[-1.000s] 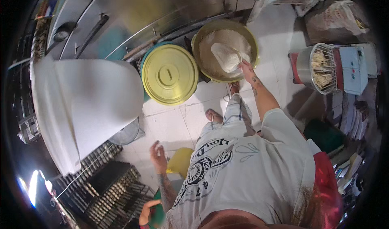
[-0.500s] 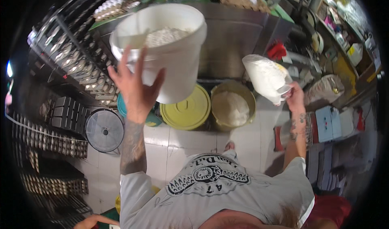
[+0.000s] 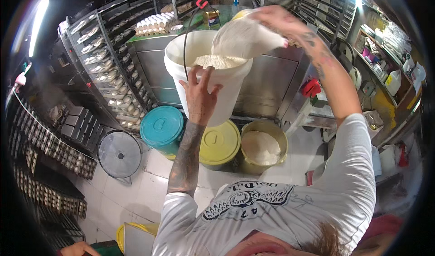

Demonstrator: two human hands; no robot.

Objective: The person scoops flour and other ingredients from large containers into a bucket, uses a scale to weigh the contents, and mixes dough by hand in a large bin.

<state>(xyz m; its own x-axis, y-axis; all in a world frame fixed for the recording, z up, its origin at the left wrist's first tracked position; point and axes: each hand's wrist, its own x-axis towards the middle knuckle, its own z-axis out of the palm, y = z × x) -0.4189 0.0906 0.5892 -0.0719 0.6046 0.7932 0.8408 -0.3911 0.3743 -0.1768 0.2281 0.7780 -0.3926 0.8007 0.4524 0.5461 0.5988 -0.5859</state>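
Observation:
A white bucket (image 3: 231, 97) hangs by its wire handle from a red hook (image 3: 200, 0), with flour (image 3: 217, 61) heaped inside. My left hand (image 3: 198, 97) presses flat against the bucket's near wall, fingers spread, holding it steady. My right hand (image 3: 276, 18) grips a white scoop (image 3: 240, 38) tilted mouth-down over the bucket's rim, touching the flour heap. On the floor below stands an open yellow bin (image 3: 283, 140) holding more flour.
Beside the open bin are a yellow-lidded bin (image 3: 220, 143) and a teal-lidded bin (image 3: 161, 127). A floor fan (image 3: 120, 154) stands left. Tray racks (image 3: 108, 61) line the left; a steel cabinet (image 3: 267, 79) with egg trays (image 3: 154, 23) is behind. Another person's hand (image 3: 79, 249) shows bottom left.
My right hand lifted the scoop from the open floor bin up to the bucket and tipped it. My left hand rose to the bucket's side.

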